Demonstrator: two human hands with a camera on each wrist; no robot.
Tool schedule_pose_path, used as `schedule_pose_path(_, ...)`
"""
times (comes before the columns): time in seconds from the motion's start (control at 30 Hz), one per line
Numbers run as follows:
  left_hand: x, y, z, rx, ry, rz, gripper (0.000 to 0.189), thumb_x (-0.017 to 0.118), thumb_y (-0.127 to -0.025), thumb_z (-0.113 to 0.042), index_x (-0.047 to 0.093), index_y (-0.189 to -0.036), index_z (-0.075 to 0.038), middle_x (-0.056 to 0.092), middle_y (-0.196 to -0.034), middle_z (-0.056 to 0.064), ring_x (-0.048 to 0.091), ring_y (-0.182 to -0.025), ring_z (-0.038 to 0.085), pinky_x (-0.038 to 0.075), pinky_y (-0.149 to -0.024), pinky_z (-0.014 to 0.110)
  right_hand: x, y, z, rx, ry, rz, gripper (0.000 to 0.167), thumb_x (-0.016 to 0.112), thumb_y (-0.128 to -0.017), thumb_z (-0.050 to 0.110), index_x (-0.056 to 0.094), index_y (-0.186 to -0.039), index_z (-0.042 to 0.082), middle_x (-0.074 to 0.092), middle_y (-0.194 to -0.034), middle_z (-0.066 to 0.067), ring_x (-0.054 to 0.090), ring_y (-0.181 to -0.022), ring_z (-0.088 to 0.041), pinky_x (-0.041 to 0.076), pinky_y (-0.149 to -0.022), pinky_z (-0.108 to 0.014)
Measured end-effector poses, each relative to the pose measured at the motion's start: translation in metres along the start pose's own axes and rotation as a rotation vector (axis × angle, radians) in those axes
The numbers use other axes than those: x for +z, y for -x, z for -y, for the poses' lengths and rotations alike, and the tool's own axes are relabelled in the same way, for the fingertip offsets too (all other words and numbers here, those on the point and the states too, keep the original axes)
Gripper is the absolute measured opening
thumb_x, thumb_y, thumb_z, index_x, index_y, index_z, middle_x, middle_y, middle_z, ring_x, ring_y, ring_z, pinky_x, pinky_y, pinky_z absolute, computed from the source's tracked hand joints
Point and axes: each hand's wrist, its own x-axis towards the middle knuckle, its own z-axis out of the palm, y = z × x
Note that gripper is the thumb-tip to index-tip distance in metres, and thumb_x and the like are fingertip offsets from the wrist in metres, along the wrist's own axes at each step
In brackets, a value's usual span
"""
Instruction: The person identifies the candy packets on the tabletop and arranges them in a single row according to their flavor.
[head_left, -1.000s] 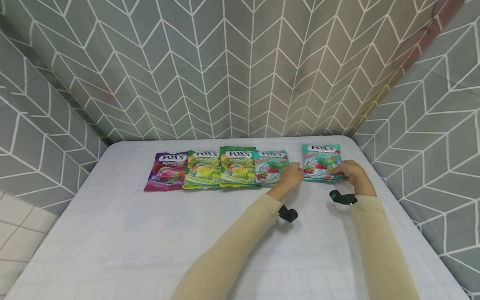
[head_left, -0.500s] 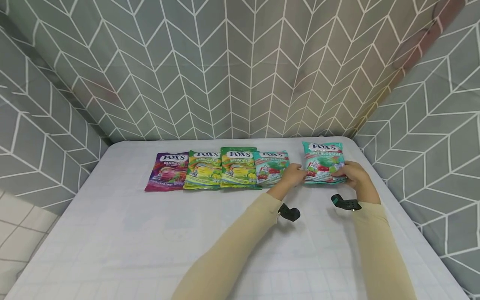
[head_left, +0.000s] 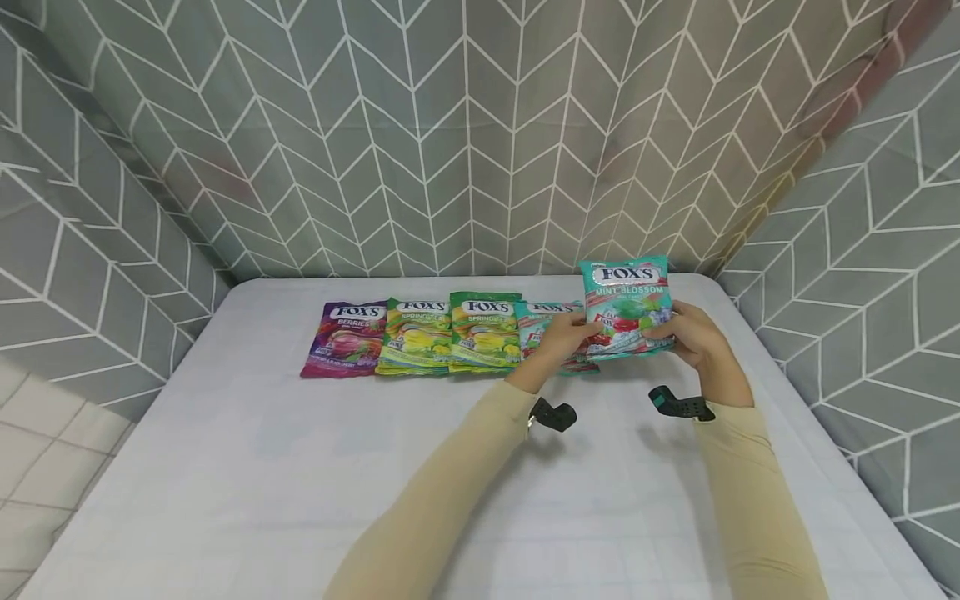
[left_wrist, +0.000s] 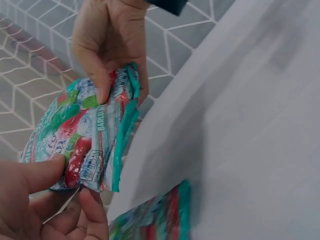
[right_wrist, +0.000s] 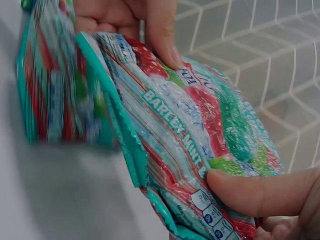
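Note:
A teal Mint Blossom candy bag (head_left: 627, 296) is raised off the table, tilted with its printed front toward me. My left hand (head_left: 558, 340) pinches its lower left corner, thumb on the front and fingers behind. On the other side my right hand (head_left: 699, 335) grips the right edge, its thumb (right_wrist: 260, 192) pressed on the printed face. A second teal candy bag (head_left: 536, 321) lies on the table behind my left hand, partly covered by it and the raised bag. In the right wrist view this lower bag (right_wrist: 55, 100) looks blurred.
Left of the teal bags lie two yellow-green Spring Tea candy bags (head_left: 486, 333) (head_left: 416, 337) and a purple Berries bag (head_left: 348, 342), in one row. They rest on a white-covered table (head_left: 300, 467). Grey chevron-patterned curtains (head_left: 450, 150) stand behind and at both sides.
The right-hand teal bag has come up off the table and shifted left, now overlapping the neighbouring teal bag. My left hand now pinches it; both hands have moved slightly left with it.

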Motion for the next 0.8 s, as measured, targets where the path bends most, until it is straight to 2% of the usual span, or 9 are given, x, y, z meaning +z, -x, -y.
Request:
schedule_pose_path(0.13, -0.022, 0.004, -0.002, 0.04, -0.022, -0.008, 0.044, 0.062, -0.096, -0.028, 0.058, -0.132, -0.002, 0.066, -0.112, 0.009, 0.06, -0.087, 0.015, 0.05, -0.077, 0.03, 0.02, -0.003, 0.011, -0.025, -0.016, 0.001, 0.078, 0.059, -0.089, -0.007, 0.011, -0.151, -0.006, 0.038, -0.138, -0.021, 0.053, -0.099, -0.012, 0.049, -0.09, -0.028)
schedule_pose_path(0.33, -0.054, 0.014, -0.001, 0.093, -0.031, -0.046, 0.037, 0.062, -0.096, -0.027, 0.063, -0.126, -0.005, 0.065, -0.101, 0.004, 0.055, -0.081, 0.013, 0.046, -0.07, 0.027, 0.047, -0.009, 0.02, -0.065, -0.052, 0.042, 0.073, 0.059, -0.089, -0.009, 0.019, -0.15, -0.006, 0.038, -0.141, -0.019, 0.048, -0.116, -0.021, 0.04, -0.103, -0.036)
schedule_pose_path(0.4, -0.064, 0.019, -0.001, 0.115, -0.014, -0.041, 0.034, 0.06, -0.097, -0.025, 0.064, -0.125, -0.005, 0.064, -0.1, 0.006, 0.053, -0.08, 0.014, 0.046, -0.071, 0.027, 0.054, -0.01, 0.022, -0.08, -0.069, 0.058, 0.07, 0.059, -0.089, -0.009, 0.022, -0.149, -0.007, 0.042, -0.137, -0.016, 0.046, -0.118, -0.023, 0.036, -0.106, -0.039)
schedule_pose_path(0.5, -0.078, 0.027, 0.001, 0.115, 0.012, -0.054, 0.037, 0.06, -0.098, -0.024, 0.06, -0.13, -0.006, 0.063, -0.106, 0.007, 0.053, -0.084, 0.013, 0.047, -0.074, 0.028, 0.066, -0.011, 0.024, -0.103, -0.101, 0.087, 0.066, 0.06, -0.088, -0.01, 0.029, -0.146, -0.008, 0.05, -0.127, -0.009, 0.046, -0.117, -0.023, 0.031, -0.109, -0.043)
schedule_pose_path(0.7, -0.1, 0.04, 0.003, 0.105, 0.025, -0.081, 0.04, 0.059, -0.098, -0.023, 0.057, -0.135, -0.009, 0.062, -0.118, 0.009, 0.055, -0.094, 0.014, 0.048, -0.083, 0.034, 0.089, -0.012, 0.028, -0.147, -0.164, 0.144, 0.059, 0.062, -0.085, -0.013, 0.038, -0.14, -0.01, 0.062, -0.106, 0.006, 0.051, -0.113, -0.025, 0.03, -0.108, -0.047)
schedule_pose_path(0.8, -0.107, 0.046, 0.003, 0.125, 0.035, -0.09, 0.037, 0.058, -0.099, -0.02, 0.058, -0.133, -0.007, 0.064, -0.106, 0.007, 0.051, -0.084, 0.014, 0.046, -0.075, 0.029, 0.097, -0.012, 0.029, -0.154, -0.196, 0.166, 0.059, 0.06, -0.085, -0.015, 0.039, -0.139, -0.009, 0.062, -0.107, 0.004, 0.052, -0.113, -0.026, 0.032, -0.107, -0.048)
